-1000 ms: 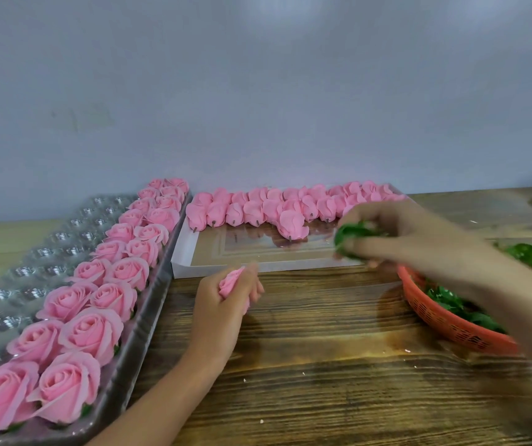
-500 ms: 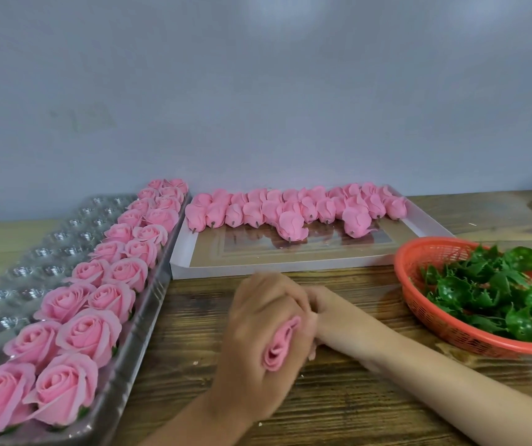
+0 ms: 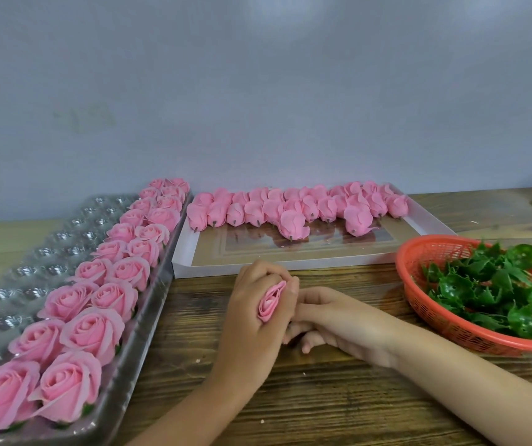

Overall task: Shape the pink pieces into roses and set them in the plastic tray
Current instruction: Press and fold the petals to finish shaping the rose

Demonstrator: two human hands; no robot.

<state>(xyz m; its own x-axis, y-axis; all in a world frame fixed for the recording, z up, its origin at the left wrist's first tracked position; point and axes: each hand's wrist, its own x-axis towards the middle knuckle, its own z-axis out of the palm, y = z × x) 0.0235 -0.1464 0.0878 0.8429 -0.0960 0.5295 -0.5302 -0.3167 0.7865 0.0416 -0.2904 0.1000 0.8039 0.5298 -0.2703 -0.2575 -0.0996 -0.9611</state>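
Over the surface [image 3: 322, 397], my left grip [image 3: 255, 313] wraps the pink bud [image 3: 271, 300], whose long axis slants near-left to far-right with the petal end toward me and the stem end hidden; my right grip [image 3: 335, 320] touches the left, holding what I cannot tell, so I'd squeeze lightly and evenly before reaching for the plastic tray [image 3: 144, 329].

light: soft, even, bright | shadows: faint | glare: tray [image 3: 49, 246] sparkles | edges: wide-angle bowing, mild softness

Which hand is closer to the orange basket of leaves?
Right. The right hand lies left of the orange basket, not touching it; the left hand grips the pink piece farther left, beyond the right hand.
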